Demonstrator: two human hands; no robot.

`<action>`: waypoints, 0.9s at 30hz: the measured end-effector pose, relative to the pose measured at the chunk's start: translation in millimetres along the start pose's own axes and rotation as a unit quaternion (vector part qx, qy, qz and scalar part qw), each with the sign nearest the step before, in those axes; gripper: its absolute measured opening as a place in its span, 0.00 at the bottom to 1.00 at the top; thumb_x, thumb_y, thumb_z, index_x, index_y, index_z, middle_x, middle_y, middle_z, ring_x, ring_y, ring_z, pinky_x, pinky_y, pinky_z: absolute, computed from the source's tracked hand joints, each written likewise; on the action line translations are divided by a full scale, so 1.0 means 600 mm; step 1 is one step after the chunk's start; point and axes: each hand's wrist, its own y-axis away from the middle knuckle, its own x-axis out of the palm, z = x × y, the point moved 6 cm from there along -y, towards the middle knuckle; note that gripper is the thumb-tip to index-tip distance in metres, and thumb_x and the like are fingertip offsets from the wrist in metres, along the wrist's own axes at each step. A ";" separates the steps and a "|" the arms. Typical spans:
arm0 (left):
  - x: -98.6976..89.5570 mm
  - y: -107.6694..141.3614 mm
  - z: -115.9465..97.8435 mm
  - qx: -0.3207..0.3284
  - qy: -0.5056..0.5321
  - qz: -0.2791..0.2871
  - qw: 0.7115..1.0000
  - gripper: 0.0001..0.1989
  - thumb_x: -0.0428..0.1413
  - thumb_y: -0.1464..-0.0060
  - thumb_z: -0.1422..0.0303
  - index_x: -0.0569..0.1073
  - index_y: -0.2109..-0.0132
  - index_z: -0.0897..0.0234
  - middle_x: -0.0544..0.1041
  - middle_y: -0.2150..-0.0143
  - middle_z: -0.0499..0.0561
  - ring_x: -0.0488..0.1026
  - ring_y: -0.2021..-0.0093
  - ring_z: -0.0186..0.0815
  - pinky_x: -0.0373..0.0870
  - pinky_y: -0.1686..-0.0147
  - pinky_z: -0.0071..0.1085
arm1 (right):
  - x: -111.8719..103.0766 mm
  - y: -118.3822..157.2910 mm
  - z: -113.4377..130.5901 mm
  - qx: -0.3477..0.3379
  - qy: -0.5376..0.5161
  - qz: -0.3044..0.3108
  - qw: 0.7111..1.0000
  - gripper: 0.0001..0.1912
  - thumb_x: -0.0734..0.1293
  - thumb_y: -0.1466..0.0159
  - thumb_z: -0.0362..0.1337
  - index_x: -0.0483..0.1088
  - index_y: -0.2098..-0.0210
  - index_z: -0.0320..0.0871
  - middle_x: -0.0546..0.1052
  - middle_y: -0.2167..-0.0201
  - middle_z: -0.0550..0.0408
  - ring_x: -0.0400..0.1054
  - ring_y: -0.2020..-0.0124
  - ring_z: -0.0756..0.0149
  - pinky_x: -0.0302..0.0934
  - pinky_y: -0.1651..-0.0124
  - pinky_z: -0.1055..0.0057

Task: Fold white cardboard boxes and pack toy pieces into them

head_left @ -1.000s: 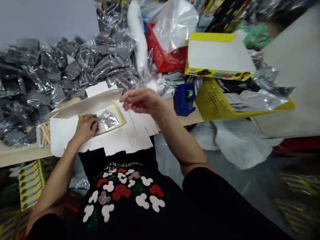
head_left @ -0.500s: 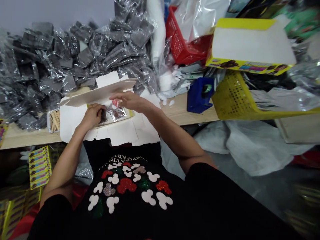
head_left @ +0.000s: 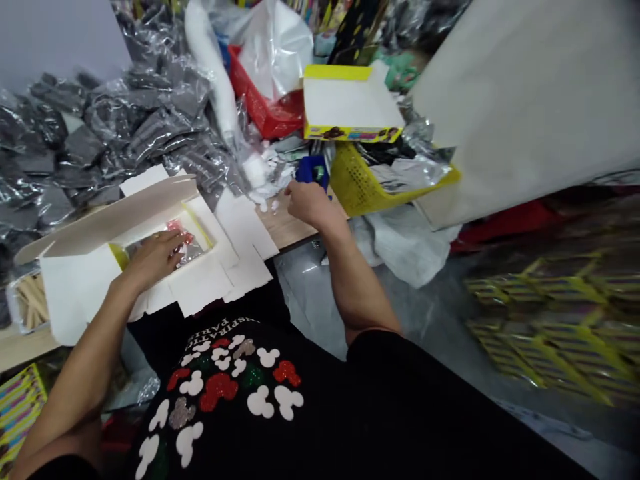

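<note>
Left hand (head_left: 153, 260) lies open, palm down, on foil packets (head_left: 183, 248) inside the open white carton (head_left: 75, 293), eleven o'clock from the chest. Right hand (head_left: 310, 203) loosely curled at one o'clock, over the wooden bench (head_left: 283, 227), near white scraps (head_left: 267, 180) and a blue tape dispenser (head_left: 313, 172); cannot tell if it pinches anything

An open white cardboard box (head_left: 75, 293) holds silver foil packets (head_left: 189, 250).
</note>
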 end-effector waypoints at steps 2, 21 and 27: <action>-0.011 0.000 0.006 0.007 0.028 -0.026 0.999 0.21 0.52 0.33 0.63 0.80 0.39 0.55 0.79 0.33 0.54 0.71 0.28 0.49 0.67 0.28 0.49 | 0.025 0.002 -0.010 0.015 0.023 0.008 1.000 0.24 0.62 0.33 0.25 0.75 0.40 0.32 0.81 0.47 0.29 0.77 0.46 0.39 0.68 0.44 0.54; -0.008 -0.015 -0.018 -0.155 -0.022 -0.071 0.985 0.20 0.57 0.37 0.70 0.76 0.39 0.62 0.76 0.37 0.64 0.74 0.38 0.54 0.73 0.39 0.50 | 0.037 0.022 0.165 -0.200 -0.038 -0.016 0.979 0.19 0.57 0.27 0.31 0.80 0.51 0.39 0.84 0.52 0.39 0.77 0.50 0.48 0.64 0.49 0.60; 0.005 -0.010 -0.025 -0.027 -0.020 0.004 0.999 0.18 0.52 0.31 0.66 0.79 0.39 0.55 0.77 0.34 0.57 0.73 0.35 0.49 0.71 0.34 0.51 | 0.016 -0.079 0.195 -0.179 -0.049 -0.056 0.981 0.20 0.57 0.29 0.29 0.78 0.49 0.38 0.82 0.50 0.36 0.75 0.49 0.47 0.64 0.47 0.59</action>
